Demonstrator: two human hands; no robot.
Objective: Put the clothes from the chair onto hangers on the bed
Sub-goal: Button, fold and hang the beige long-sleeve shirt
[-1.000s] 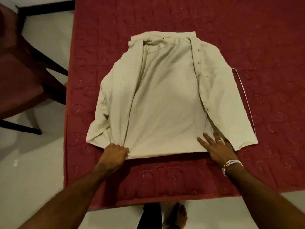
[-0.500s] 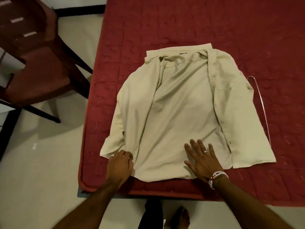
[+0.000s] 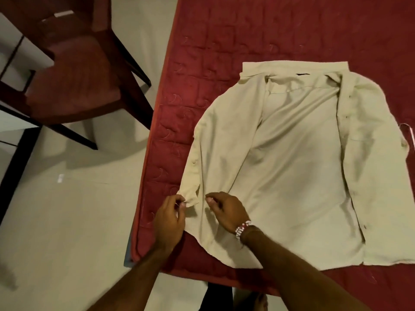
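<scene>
While the left hand (image 3: 170,218) pinched a sleeve cuff (image 3: 189,197), the right hand (image 3: 226,212) curled on cloth, grip unclear.
Soft, limp cream button-up shirt (image 3: 298,167) lay open on the quilted maroon bed (image 3: 224,41); it looked best lifted by the collar.

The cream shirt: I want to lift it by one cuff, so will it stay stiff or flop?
Probably floppy: the shirt lies in soft folds on the bed. Likely light, as the left hand holds its cuff in a fingertip pinch.
</scene>
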